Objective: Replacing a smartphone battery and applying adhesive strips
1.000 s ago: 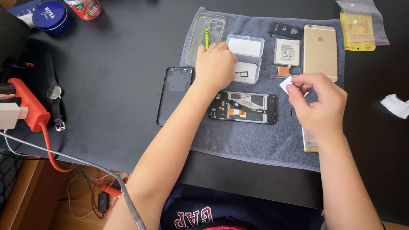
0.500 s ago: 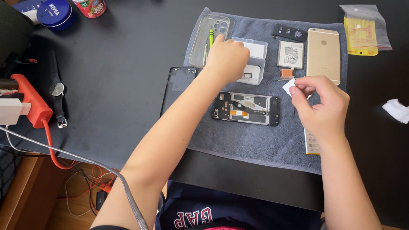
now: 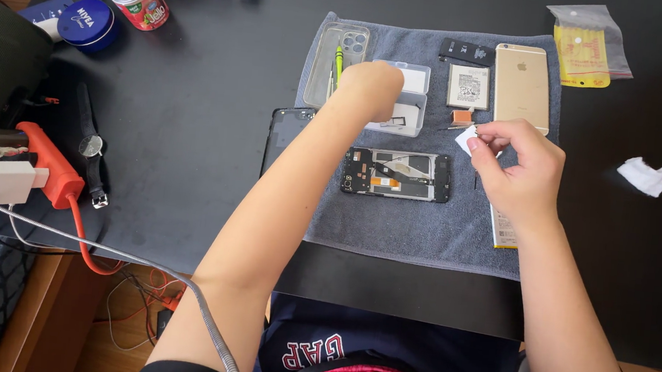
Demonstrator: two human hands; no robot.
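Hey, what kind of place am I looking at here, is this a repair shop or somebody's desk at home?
Most likely a home desk used for phone repair, not a shop. An opened phone lies on a grey towel with a loose battery and a gold phone, while a wristwatch and blue cream tin sit nearby.

- The worktop (image 3: 209, 119) is matte black.
- The towel (image 3: 423, 226) under both hands is plain grey-blue.
- The opened phone frame (image 3: 396, 174), near the left grip (image 3: 371, 90), is black with an orange patch inside.
- The scrap (image 3: 465, 139) pinched in the right grip (image 3: 516, 166) is white.
- The phone back (image 3: 522, 87) just beyond it is gold.
- The pen-like tool (image 3: 339, 65) at the left grip is yellow-green.
- The power strip (image 3: 49, 165), far left, is orange-red.
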